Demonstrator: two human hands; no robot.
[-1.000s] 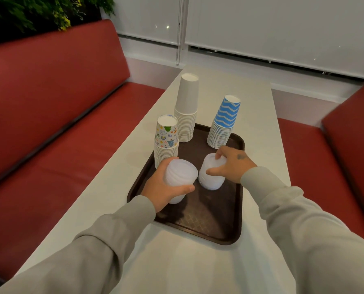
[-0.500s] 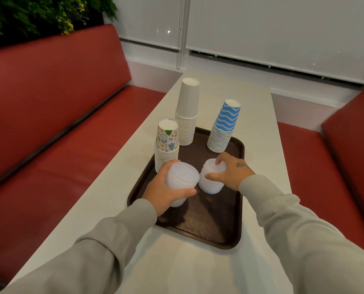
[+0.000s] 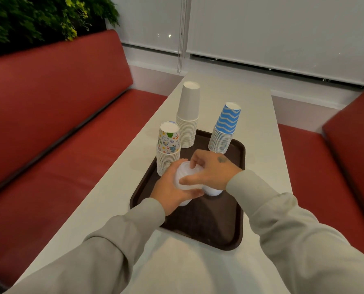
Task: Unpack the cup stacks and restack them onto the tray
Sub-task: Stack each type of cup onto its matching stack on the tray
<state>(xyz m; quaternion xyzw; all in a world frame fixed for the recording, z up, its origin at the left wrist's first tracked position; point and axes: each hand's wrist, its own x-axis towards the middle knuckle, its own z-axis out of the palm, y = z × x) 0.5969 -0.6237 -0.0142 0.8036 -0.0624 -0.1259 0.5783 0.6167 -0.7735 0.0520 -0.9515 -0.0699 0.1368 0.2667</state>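
**Surroundings.** A white table (image 3: 187,262) runs between two red benches, one along its left side (image 3: 60,124) and one along its right (image 3: 329,166). Green foliage (image 3: 39,18) sits above the left bench back. White roller blinds (image 3: 282,28) cover the wall beyond the far end of the table.

**Carrier.** A dark brown tray (image 3: 208,221) lies on the table with its long side pointing away from the person.

**Contents of the tray.**
- White paper cup stack (image 3: 188,115): inverted, at the far left corner, the tallest.
- Blue wave-pattern cup stack (image 3: 224,128): inverted, at the far right corner, leaning slightly right.
- Printed cup stack (image 3: 168,145): inverted, at the left edge. Its top cup shows trees, a cloud and a rainbow.
- Clear plastic cup stack (image 3: 182,177): near the tray centre, just beside the printed stack.
- Second clear stack (image 3: 214,191): immediately to its right and largely covered by the right wrist. Only its lower part shows.

**Hands.** The left hand (image 3: 172,192) wraps the clear plastic cup stack from the near left side, with fingers and thumb curled round its body. The right hand (image 3: 212,168) reaches across over the second clear stack. Its thumb lies along the front wall of the held stack, and its curled fingertips (image 3: 193,164) bear on the top, pinching the upper cups. Both grey sleeves (image 3: 293,240) enter from the near edge.
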